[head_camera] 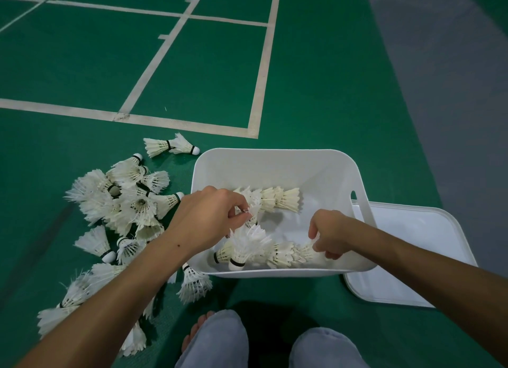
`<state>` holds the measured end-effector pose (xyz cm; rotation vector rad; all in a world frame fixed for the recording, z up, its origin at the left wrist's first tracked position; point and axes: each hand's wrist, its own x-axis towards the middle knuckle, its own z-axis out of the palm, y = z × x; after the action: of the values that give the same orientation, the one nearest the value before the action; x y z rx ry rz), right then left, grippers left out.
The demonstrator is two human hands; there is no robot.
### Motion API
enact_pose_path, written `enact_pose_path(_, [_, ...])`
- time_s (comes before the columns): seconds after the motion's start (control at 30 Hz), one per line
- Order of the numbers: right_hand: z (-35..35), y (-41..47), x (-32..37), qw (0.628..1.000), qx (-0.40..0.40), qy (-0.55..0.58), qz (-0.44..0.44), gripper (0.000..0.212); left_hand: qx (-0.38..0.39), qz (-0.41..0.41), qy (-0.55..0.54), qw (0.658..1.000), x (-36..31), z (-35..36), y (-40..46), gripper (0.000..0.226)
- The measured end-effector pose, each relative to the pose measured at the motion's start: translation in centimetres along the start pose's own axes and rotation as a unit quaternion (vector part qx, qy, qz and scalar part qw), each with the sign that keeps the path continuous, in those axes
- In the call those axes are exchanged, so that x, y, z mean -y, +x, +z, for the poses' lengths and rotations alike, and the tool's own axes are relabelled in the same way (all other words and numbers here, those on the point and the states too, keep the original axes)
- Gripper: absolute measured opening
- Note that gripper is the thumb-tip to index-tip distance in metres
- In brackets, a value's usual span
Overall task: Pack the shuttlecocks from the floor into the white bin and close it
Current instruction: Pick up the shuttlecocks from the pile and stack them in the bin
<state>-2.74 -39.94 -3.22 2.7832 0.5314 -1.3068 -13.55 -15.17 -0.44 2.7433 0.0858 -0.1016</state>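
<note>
On the green court floor (pixel 316 93), marked with white lines, a person crouches over the work, grey-trousered knees (pixel 217 340) at the bottom of the view. The white bin (pixel 275 164) sits open just in front of them, near enough that both arms reach in without stretching. Its lid (pixel 412 257) lies flat on the floor at the bin's right, partly tucked under the bin's edge, probably parked there so it is ready for closing but out of the way of the filling.

To the left of the bin lies the loose pile of shuttlecocks (pixel 123 203), spread from the far corner of the bin down past the person's left forearm; a nested pair (pixel 170 146) rests a little apart at the far end. Many are still on the floor, so the packing looks far from finished.

Inside the bin the shuttlecocks are nested cork-into-skirt in rows, which seems meant to save space and spare the feathers: a far row (pixel 277 198) along the middle and a near row (pixel 264 251) against the closest wall.

The left hand (pixel 211 216) hangs over the bin's left side with fingers curled, pinching the feather tips of a shuttlecock between the two rows. The right hand (pixel 330 234) is lower, its fingers curled round the right end of the near row, seemingly steadying it while the next piece is fitted.
</note>
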Motion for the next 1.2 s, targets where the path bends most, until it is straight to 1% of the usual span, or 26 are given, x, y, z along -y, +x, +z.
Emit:
enact_pose_path(0.07, [-0.6,-0.5,0.2,0.998,-0.034,-0.043,-0.017,0.029,0.004,0.007,-0.003,1.000,-0.1,0.0,0.1,0.021])
enact_pose_path(0.13, [-1.6,-1.1,0.6,0.991,-0.119,-0.031,-0.061,0.029,0.003,0.017,-0.010,1.000,-0.2,-0.2,0.2,0.021])
enact_pose_path(0.2, [-2.7,-2.2,1.4,0.969,-0.200,0.027,-0.145,0.039,0.004,0.032,-0.014,0.999,-0.3,-0.3,0.4,0.020])
enact_pose_path(0.23, [-3.3,-2.7,1.9,0.953,-0.228,0.038,-0.196,0.046,0.005,0.042,-0.014,0.999,-0.4,-0.4,0.5,0.019])
enact_pose_path(0.3, [-3.9,-3.4,2.9,0.929,-0.252,0.027,-0.269,0.052,0.011,0.064,-0.015,0.998,-0.5,-0.7,0.6,0.018])
enact_pose_path(0.33, [-3.9,-3.4,3.4,0.923,-0.254,0.019,-0.287,0.049,0.014,0.073,-0.019,0.997,-0.5,-0.8,0.6,0.019])
enact_pose_path(0.43, [-3.5,-2.9,4.3,0.911,-0.264,-0.006,-0.317,0.022,0.012,0.074,-0.041,0.996,-0.5,-1.2,0.7,0.021])
enact_pose_path(0.47, [-3.3,-2.5,4.4,0.907,-0.273,-0.007,-0.321,0.018,0.003,0.065,-0.058,0.996,-0.4,-1.4,0.7,0.024])
enact_pose_path(0.53, [-3.2,-1.8,4.1,0.903,-0.295,0.016,-0.312,0.017,-0.028,0.047,-0.092,0.994,0.0,-1.8,0.7,0.031])
enact_pose_path(0.6, [-3.1,-1.2,3.9,0.906,-0.308,0.043,-0.286,0.017,-0.078,0.019,-0.135,0.988,0.6,-2.5,0.6,0.030])
enact_pose_path(0.67, [-2.7,-0.6,4.3,0.917,-0.296,0.098,-0.250,0.016,-0.129,-0.003,-0.181,0.975,0.9,-3.1,0.6,0.023])
enact_pose_path(0.73, [-1.8,0.0,5.4,0.925,-0.264,0.165,-0.218,0.012,-0.166,-0.009,-0.194,0.967,0.9,-3.5,0.7,0.018])
enact_pose_path(0.77, [-1.4,0.3,6.1,0.928,-0.251,0.179,-0.210,0.009,-0.176,-0.007,-0.193,0.965,0.8,-3.6,0.8,0.016])
enact_pose_path(0.9, [0.6,2.5,9.3,0.943,-0.175,0.208,-0.192,0.006,-0.192,0.000,-0.179,0.965,0.6,-3.7,0.8,0.014])
enact_pose_path(0.97, [1.7,3.7,10.6,0.952,-0.158,0.185,-0.187,0.001,-0.196,-0.001,-0.177,0.965,0.7,-3.7,0.7,0.013])
enact_pose_path(1.0, [2.3,4.3,11.0,0.955,-0.153,0.181,-0.177,0.003,-0.198,-0.003,-0.177,0.964,0.7,-3.8,0.6,0.013])
enact_pose_path(1.07, [3.2,5.2,11.3,0.958,-0.135,0.201,-0.154,0.010,-0.204,-0.010,-0.179,0.962,0.9,-4.0,0.5,0.013])
enact_pose_path(1.2, [3.6,6.3,10.7,0.962,-0.092,0.225,-0.126,0.008,-0.214,-0.025,-0.186,0.959,1.3,-4.5,0.5,0.013])
